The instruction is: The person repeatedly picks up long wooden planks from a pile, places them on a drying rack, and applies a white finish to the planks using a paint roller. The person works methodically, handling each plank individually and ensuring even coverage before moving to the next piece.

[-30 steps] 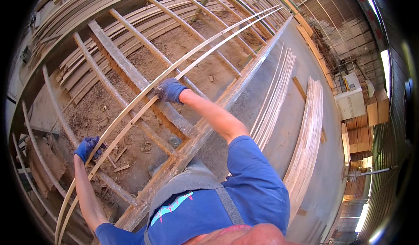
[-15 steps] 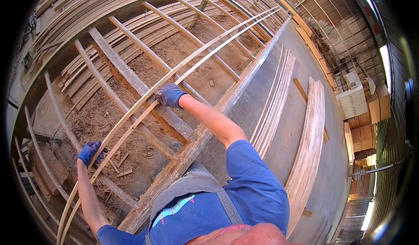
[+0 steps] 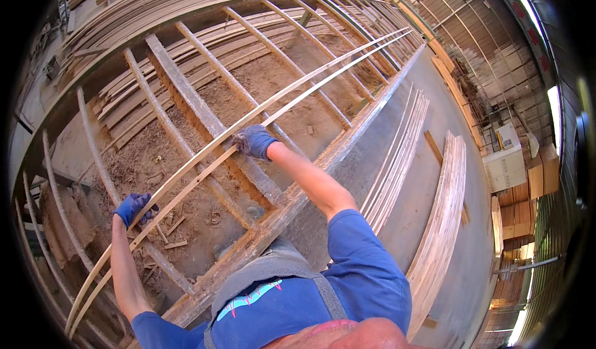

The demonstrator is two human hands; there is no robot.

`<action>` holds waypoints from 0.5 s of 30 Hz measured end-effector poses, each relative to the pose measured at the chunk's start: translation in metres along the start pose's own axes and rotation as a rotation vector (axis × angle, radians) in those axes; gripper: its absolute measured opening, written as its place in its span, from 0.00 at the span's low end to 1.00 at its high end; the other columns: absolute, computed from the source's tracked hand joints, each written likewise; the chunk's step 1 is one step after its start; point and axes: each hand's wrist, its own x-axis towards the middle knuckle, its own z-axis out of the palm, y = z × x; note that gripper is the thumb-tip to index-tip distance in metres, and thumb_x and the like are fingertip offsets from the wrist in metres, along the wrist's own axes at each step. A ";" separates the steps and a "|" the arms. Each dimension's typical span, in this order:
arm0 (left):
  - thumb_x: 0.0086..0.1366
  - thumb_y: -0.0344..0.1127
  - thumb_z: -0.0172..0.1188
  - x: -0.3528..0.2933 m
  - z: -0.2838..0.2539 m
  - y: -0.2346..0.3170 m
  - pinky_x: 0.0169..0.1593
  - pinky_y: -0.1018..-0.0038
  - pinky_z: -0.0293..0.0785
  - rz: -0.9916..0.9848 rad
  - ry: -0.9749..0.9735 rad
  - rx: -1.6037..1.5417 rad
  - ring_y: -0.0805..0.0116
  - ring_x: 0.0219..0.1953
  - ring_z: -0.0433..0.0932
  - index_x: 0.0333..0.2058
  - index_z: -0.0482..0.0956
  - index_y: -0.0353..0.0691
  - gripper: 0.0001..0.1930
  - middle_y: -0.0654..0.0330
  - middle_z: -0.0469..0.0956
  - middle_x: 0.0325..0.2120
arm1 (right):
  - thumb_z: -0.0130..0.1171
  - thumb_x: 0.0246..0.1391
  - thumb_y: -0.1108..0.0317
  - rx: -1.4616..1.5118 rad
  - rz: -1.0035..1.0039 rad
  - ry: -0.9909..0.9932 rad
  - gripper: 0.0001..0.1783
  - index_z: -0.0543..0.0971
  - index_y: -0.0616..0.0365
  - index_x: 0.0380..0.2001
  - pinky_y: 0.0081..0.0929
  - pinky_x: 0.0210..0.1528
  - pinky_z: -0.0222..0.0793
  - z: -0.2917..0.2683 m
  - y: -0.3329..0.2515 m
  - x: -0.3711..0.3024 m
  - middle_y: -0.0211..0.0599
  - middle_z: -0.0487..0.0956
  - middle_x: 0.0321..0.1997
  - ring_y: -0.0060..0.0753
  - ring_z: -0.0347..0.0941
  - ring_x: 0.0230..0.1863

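Note:
Two long, thin wooden strips, a far strip (image 3: 248, 118) and a near strip (image 3: 208, 171), lie side by side across the crossbars of a long metal rack (image 3: 248, 244). My left hand (image 3: 133, 210), in a blue work glove, is closed around the far strip toward its left part. Farther along, my gloved right hand (image 3: 256, 141) has its fingers closed on the near strip, with the fingertips close against the far one. The undersides of both grips are hidden.
Sawdust and wood scraps (image 3: 176, 244) cover the floor under the rack. Beyond it lie long stacked boards (image 3: 133, 20). To my right, a bundle of thin strips (image 3: 397, 163) and a thicker stack of lumber (image 3: 437, 237) rest on the floor. Farther right stands a white box (image 3: 504, 166).
My view has shifted, so the rack sits slightly lower and farther right. Both hands stay on the strips, and a narrow gap still separates the two.

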 end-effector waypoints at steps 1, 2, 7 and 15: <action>0.69 0.51 0.50 0.004 -0.001 -0.002 0.19 0.74 0.70 0.029 -0.006 0.009 0.70 0.15 0.73 0.31 0.83 0.35 0.24 0.58 0.77 0.16 | 0.57 0.46 0.60 -0.003 -0.001 0.005 0.10 0.82 0.46 0.33 0.46 0.35 0.73 -0.001 0.001 0.000 0.42 0.82 0.32 0.49 0.79 0.36; 0.69 0.51 0.50 0.008 -0.001 -0.001 0.19 0.73 0.69 0.060 -0.009 0.015 0.70 0.15 0.73 0.31 0.83 0.35 0.24 0.58 0.77 0.16 | 0.57 0.46 0.60 -0.008 -0.006 0.010 0.10 0.82 0.48 0.30 0.47 0.34 0.73 -0.004 0.003 0.001 0.43 0.82 0.31 0.50 0.79 0.35; 0.68 0.52 0.52 -0.020 -0.017 -0.007 0.24 0.73 0.72 0.034 -0.033 -0.097 0.71 0.19 0.75 0.34 0.84 0.37 0.22 0.60 0.79 0.20 | 0.55 0.53 0.58 -0.013 0.003 -0.055 0.14 0.82 0.45 0.40 0.46 0.43 0.73 0.038 0.011 0.037 0.47 0.82 0.38 0.51 0.78 0.41; 0.65 0.56 0.51 -0.003 -0.003 -0.007 0.32 0.69 0.74 0.041 -0.121 0.082 0.72 0.28 0.77 0.36 0.86 0.49 0.20 0.67 0.81 0.27 | 0.55 0.55 0.68 0.102 -0.088 -0.085 0.15 0.80 0.50 0.46 0.43 0.55 0.66 0.017 0.016 -0.011 0.46 0.80 0.47 0.51 0.74 0.51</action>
